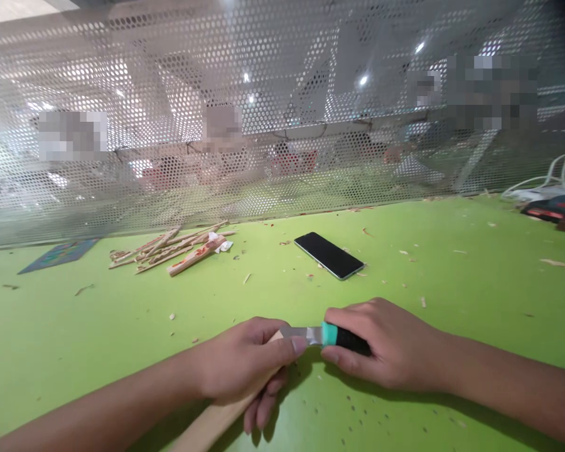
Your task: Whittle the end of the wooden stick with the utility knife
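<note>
Left hand (257,358) grips wooden stick (215,417) slanting below it; right hand (388,345) grips knife (329,334), blade at stick's tip between the 2 hands. Carving seems underway; visible shaft looks plain, shaping likely remains.

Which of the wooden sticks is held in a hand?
The pale stick gripped by the left hand; the other sticks lie heaped together near the perforated screen.

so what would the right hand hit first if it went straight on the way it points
Probably the left hand around the pale wooden strip; the right hand points a metal-bladed, black-and-teal-handled tool at both, though depth is unclear.
</note>
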